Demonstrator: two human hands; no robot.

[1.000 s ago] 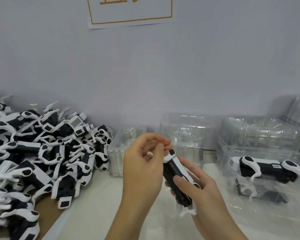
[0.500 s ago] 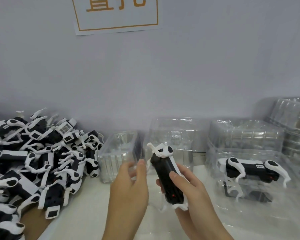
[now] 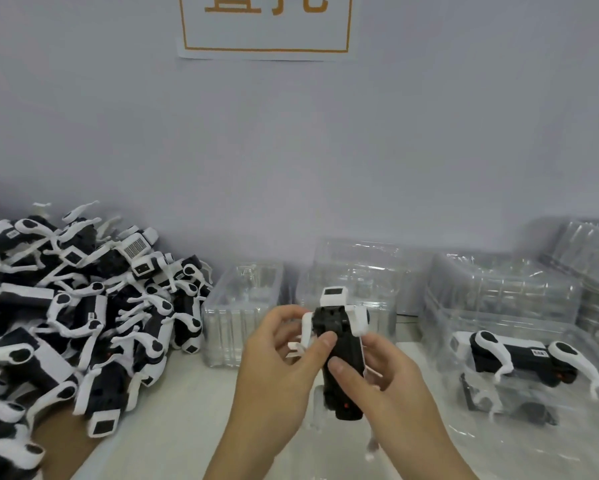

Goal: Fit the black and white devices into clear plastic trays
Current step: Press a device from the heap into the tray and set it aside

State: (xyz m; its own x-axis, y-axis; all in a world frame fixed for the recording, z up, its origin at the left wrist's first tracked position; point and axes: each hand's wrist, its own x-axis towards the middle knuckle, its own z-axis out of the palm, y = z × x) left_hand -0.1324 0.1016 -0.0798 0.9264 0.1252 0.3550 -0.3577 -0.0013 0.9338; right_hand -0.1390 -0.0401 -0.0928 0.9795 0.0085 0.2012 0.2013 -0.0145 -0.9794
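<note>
Both hands hold one black and white device (image 3: 341, 336) upright in front of me, its white head pointing up. My left hand (image 3: 277, 368) pinches its white leg on the left side, thumb on the black body. My right hand (image 3: 391, 379) wraps the body from the right, thumb across its front. A large heap of the same devices (image 3: 83, 320) covers the left of the table. At the right, another device (image 3: 523, 355) lies on its side in a clear plastic tray (image 3: 499, 441).
Stacks of clear plastic trays stand along the wall: a small stack (image 3: 239, 306) just left of the hands, a wider one (image 3: 357, 271) behind them, more at the right (image 3: 505, 289). A paper sign (image 3: 265, 27) hangs on the grey wall. White tabletop (image 3: 173, 420) shows below the hands.
The device has been turned so its head faces up and its underside faces me. My left hand, apart from it half a second ago, now pinches its left leg again.
</note>
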